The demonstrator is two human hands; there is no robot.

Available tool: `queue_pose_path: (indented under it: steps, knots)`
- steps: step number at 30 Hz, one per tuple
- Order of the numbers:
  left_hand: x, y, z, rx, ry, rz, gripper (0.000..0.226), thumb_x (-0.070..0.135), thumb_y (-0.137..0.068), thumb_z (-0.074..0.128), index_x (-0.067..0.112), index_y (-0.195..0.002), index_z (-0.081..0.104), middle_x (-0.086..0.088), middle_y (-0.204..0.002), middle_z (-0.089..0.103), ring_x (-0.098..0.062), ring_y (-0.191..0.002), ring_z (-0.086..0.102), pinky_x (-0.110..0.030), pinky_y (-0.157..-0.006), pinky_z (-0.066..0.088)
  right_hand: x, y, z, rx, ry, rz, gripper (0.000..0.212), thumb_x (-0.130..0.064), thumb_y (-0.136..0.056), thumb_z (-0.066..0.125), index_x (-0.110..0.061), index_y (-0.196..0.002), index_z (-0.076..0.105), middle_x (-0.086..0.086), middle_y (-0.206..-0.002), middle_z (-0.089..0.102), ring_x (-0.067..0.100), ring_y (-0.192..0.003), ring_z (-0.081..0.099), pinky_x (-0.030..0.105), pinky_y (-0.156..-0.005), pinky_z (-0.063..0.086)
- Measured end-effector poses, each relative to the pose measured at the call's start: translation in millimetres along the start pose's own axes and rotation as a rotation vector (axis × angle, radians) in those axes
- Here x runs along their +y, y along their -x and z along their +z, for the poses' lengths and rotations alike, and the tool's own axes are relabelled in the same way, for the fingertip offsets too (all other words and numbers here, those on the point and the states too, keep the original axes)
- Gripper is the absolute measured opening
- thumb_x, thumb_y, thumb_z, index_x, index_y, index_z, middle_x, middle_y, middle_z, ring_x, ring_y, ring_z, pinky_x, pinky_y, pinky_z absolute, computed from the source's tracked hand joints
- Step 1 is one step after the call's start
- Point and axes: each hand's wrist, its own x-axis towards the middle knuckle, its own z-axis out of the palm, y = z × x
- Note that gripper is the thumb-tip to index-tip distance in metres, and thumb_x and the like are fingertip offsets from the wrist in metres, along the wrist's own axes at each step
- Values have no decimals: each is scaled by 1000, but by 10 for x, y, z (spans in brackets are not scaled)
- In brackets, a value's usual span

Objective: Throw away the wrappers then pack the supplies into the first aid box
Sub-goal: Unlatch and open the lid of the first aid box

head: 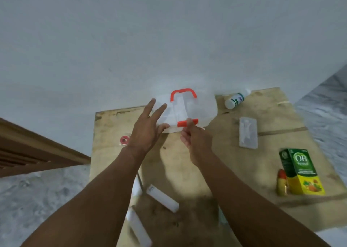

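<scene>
The first aid box (pixel 187 111) stands at the far edge of the bench (pixel 216 162), lid closed. My right hand (pixel 195 139) pinches what looks like its red latch (pixel 185 123), thumb on top; I should lift it squarely. My left hand (pixel 148 128), fingers (pixel 159 109) spread open, steadies the lid's left side. Supplies wait around: bottle (pixel 235 100), green carton (pixel 300 173), white rolls (pixel 162 198).

Box: my first aid box (pixel 189 111) sits at the far edge of the table (pixel 225 168), against the wall (pixel 169 40).
Hands: my left hand (pixel 146 130) on its left side, my right hand (pixel 193 136) at its near latch (pixel 187 123).
Right of box: bottle (pixel 235 100) lying down; flat packet (pixel 248 132) nearer me.
Far right: carton (pixel 300 173), a small tube (pixel 282 183) just left of it.
Left: tape roll (pixel 124 139).
Near edge: bandage rolls (pixel 162 198) between my forearms.
</scene>
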Motion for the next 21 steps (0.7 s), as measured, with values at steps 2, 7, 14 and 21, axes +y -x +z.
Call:
queue_pose_path:
  steps: [2, 7, 14, 21]
  knots:
    - [-25, 4, 21, 6, 20, 12, 56, 35, -88, 67, 17, -139, 54, -17, -154, 35, -37, -133, 47, -45, -98, 47, 40, -2, 10, 11, -19, -15, 33, -34, -88, 71, -6, -105, 68, 10, -88, 70, 18, -80, 67, 34, -84, 59]
    - [-100, -15, 68, 16, 72, 31, 54, 35, -87, 67, 16, -136, 57, -20, -151, 38, -39, -131, 47, -49, -100, 48, 120, -27, 82, 100, 32, -73, 43, -46, -85, 71, -10, -108, 66, 7, -97, 72, 22, -85, 71, 36, -81, 60]
    - [-129, -10, 108, 46, 125, 60, 52, 32, -84, 68, 12, -132, 61, -26, -145, 43, -44, -124, 52, -56, -92, 52, 19, 105, -80, 183, 410, -375, 35, -51, -76, 73, -17, -70, 66, 4, -67, 66, 17, -61, 59, 39, -67, 51]
    - [-90, 5, 112, 83, 123, 48, 53, 26, -84, 73, 13, -134, 59, -22, -149, 41, -40, -128, 50, -50, -95, 50, -268, 60, -171, 49, 678, -638, 21, -27, -80, 79, -19, -91, 64, -13, -79, 66, 2, -73, 65, 14, -67, 52]
